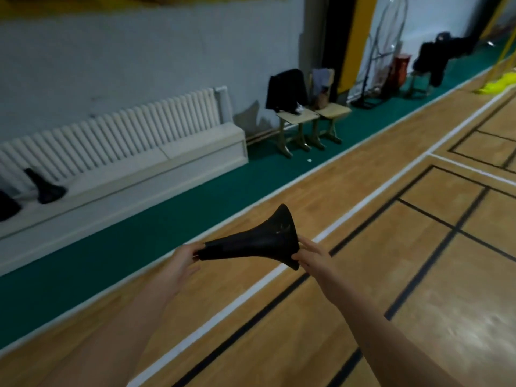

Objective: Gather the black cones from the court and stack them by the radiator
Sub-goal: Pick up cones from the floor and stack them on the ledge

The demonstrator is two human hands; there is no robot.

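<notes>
Holding a black cone (251,244) level, narrow tip pinched by the left hand (183,261), flared base gripped by the right hand (312,255). Lying nine-to-three, tip at nine. Probably bound for ten o'clock: radiator (111,132) and a set-down cone (44,187) there, nearer the left hand.

Dim indoor light, motion blur, wide-angle bending at edges
</notes>
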